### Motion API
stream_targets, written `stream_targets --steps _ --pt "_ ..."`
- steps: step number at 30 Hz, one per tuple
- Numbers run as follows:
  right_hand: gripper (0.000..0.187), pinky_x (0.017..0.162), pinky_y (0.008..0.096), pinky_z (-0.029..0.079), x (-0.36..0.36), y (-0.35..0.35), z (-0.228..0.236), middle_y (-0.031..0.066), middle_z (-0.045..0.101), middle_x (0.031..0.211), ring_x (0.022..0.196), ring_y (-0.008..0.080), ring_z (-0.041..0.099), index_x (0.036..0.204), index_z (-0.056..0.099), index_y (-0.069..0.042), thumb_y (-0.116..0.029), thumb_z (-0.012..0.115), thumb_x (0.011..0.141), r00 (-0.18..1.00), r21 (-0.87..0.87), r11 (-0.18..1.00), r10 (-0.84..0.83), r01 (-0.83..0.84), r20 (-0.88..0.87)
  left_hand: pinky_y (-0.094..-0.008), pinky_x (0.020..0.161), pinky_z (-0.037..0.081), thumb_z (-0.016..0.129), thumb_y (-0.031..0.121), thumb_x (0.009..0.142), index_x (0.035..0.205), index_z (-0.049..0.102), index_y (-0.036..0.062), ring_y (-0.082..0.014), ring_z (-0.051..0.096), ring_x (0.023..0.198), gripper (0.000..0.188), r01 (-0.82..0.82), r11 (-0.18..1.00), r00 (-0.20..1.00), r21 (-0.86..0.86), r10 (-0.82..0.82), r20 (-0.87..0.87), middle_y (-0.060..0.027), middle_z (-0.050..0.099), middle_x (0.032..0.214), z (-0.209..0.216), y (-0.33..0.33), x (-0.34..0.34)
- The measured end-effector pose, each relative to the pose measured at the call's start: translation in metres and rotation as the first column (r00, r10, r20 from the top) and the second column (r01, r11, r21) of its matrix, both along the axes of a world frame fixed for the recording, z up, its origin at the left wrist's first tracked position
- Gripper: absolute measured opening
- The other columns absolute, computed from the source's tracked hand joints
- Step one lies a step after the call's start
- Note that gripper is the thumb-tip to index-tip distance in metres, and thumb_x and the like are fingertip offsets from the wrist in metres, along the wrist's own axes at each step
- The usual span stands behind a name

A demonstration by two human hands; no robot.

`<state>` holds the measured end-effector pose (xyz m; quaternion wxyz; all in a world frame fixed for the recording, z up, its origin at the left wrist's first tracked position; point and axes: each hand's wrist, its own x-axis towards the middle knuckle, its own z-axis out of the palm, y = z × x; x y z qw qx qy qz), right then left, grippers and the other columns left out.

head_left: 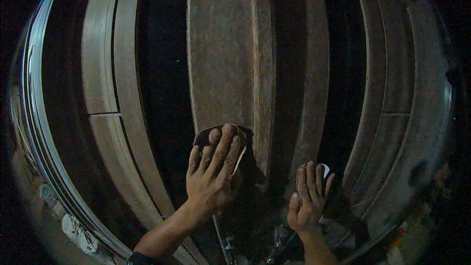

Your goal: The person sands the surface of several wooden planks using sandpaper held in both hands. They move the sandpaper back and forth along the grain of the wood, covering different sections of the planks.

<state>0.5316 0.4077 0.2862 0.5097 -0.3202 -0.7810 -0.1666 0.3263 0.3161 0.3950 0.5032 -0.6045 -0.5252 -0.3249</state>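
Long brown wooden board (221, 59), dull, speckled. My left hand (211, 172) lies flat over a dark-brown curled sheet (200, 138) on it; my right hand (309, 198), fingers extended, covers a white-edged sheet (326, 171) right of the board.

A brown, pale-edged sheet (201, 138) lies on the wide board (221, 59) — a white-edged piece (326, 171) on the narrower plank (316, 68).

Under the left grip (212, 169), a sheet (202, 137) lies on the middle board (221, 54), right of the left panel (127, 59).
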Motion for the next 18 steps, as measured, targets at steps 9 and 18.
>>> stream_targets --steps 9,18 --pt "0.055 0.114 0.0647 0.008 -0.018 -0.017 -0.011 0.0195 0.035 0.152 0.143 0.0443 0.022 0.141 0.045 0.000 -0.024 0.044 0.091 0.995 -0.018 0.998 0.061 -0.062 -0.075 -0.0500 0.117 0.020 0.051 0.007 0.087 0.144 0.042 0.0078 -0.0353 0.030 0.143 0.058 0.112 0.932 0.988 0.346 -0.066 -0.140 -0.0153 0.037 0.152 0.108 0.022 -0.052" --pt "0.056 0.115 0.0593 0.017 -0.026 -0.036 -0.016 0.0248 0.032 0.152 0.141 0.0502 0.023 0.141 0.043 0.004 -0.024 0.040 0.092 0.983 0.014 0.991 0.131 -0.131 -0.125 -0.0508 0.115 0.024 0.057 0.015 0.077 0.136 0.054 0.0075 -0.0354 0.037 0.140 0.059 0.014 1.000 0.998 0.006 -0.014 -0.053 -0.0150 0.041 0.150 -0.006 -0.034 -0.040"
